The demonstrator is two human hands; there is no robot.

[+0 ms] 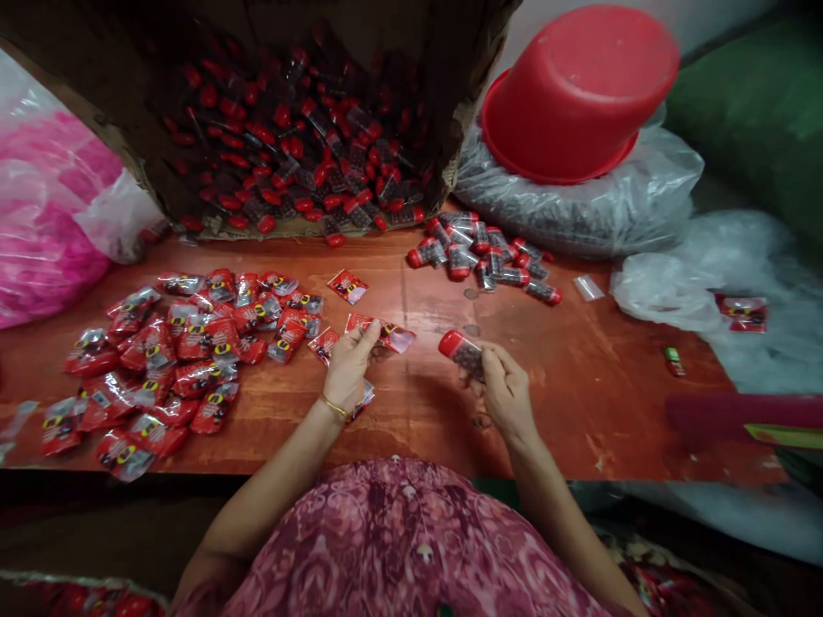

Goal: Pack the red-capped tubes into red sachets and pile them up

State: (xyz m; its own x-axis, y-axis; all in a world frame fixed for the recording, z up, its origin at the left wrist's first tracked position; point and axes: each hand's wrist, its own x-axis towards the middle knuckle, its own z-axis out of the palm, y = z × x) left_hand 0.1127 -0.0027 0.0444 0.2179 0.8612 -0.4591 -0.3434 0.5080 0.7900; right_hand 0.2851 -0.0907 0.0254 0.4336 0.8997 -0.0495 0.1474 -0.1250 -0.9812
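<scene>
Between the thumb and fingers of my left hand is a flat red printed packet, its clear end pointing right. My right hand grips a small clear bottle with a red cap and dark contents, the cap facing the packet. A short gap separates the two. Beside my left hand lie another flat red packet and one partly covered by the hand. Filled red packets are heaped to the left. Loose red-capped bottles lie in a group beyond my right hand.
A large cardboard box full of red-capped bottles lies open at the back. To its right, a red tub rests upside down on a clear plastic sack. A bag of pink items stands at the far left of the wooden table.
</scene>
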